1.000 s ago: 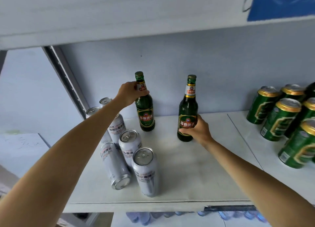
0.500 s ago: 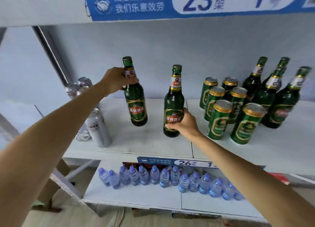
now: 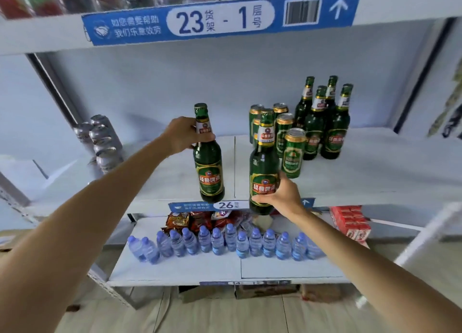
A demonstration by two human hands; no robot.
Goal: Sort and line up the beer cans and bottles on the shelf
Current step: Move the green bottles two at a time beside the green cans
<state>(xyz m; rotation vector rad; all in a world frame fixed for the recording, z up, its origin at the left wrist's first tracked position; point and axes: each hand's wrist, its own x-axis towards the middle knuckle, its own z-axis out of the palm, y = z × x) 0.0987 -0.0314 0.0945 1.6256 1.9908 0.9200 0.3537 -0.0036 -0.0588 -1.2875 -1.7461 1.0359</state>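
Left hand (image 3: 181,135) grips one green beer bottle (image 3: 208,157) by the neck; right hand (image 3: 280,195) grips another bottle (image 3: 264,167) low on the body, both off the shelf (image 3: 375,172). Green cans (image 3: 292,152) and bottles (image 3: 322,125) grouped far right, silver cans (image 3: 102,140) loosely bunched far left; sorting looks partway, neat rows not yet formed

Both hands (image 3: 183,135) (image 3: 282,195) curled, arms outstretched

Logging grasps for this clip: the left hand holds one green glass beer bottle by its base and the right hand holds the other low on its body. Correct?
Not quite. In the head view the left hand grips its green glass beer bottle at the neck, not the base. The right hand does hold the other green glass bottle low on its body.
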